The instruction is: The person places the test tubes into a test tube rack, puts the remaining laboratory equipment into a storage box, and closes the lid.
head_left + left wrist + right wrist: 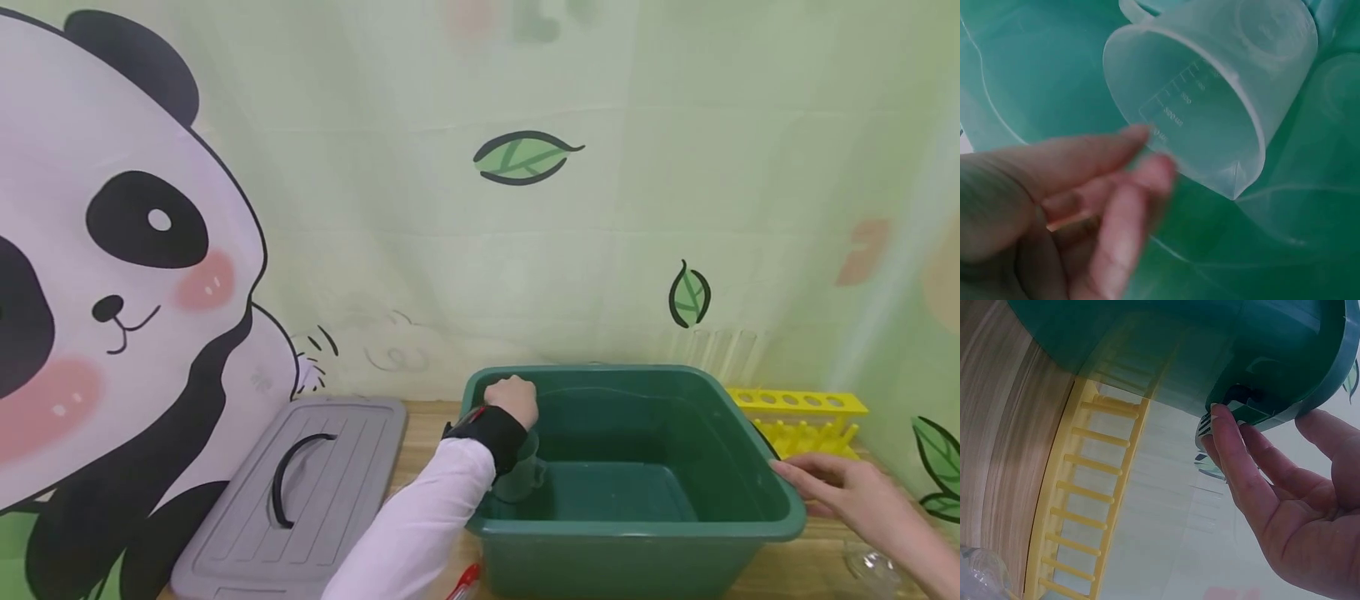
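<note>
I see the clear measuring cup lying tilted on its side inside the green tub, at about 9 o'clock of the tub's interior, its open mouth and printed scale turned toward my left wrist camera. It sits low against the tub's left wall, apparently dipped into the shallow water there. My left hand reaches over the tub's left rim; from the head view it seems to have the cup by the handle, while the wrist view shows the fingers loosely extended beside the cup's rim, so I cannot tell whether they are actually gripping it.

My right hand is at 3 o'clock of the tub, fingers straight and pressed against the underside of the rim lip, thumb apart, which I judge steadies the tub.

Beyond it, at 2 o'clock, a yellow rack stands on the wooden bench. At 9 o'clock lies a grey lid with a black handle, and a red pen sits near the front edge.
</note>
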Motion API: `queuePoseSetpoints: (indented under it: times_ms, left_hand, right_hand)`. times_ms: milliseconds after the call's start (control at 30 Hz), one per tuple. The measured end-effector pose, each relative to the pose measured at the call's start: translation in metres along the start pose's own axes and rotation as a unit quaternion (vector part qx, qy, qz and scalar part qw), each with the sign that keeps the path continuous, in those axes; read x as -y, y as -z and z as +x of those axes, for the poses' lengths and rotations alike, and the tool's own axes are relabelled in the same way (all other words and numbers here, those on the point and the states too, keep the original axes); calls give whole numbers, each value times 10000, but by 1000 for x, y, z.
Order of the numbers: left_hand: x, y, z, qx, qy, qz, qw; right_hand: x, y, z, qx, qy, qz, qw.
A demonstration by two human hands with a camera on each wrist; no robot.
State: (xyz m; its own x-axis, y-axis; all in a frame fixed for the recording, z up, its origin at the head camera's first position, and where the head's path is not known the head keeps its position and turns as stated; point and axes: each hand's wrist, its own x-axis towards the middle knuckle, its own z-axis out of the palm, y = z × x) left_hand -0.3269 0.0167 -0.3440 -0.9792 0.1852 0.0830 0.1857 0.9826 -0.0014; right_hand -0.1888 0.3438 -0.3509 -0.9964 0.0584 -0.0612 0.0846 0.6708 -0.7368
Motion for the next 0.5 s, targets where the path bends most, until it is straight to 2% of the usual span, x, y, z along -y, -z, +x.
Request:
queuePoseSetpoints:
  times_ms: [100,233,367,500]
  left_hand:
    - [-1,1,-6,-47,-495,-125,9987]
    - [-4,10,-12,376,-764,-352,9957]
    - [-7,22,-18,1028,-1006,75,9896]
    - [-7,21,-24,1295,-1227,734,9812]
  right_hand:
    - [-1,-1,0,21,-18,16,10000]
    - [-2,-1,0,32,-45,29,10000]
    - [-2,0,1,5,-68,-25,10000]
    - [-3,0,2,-14,-39,-42,10000]
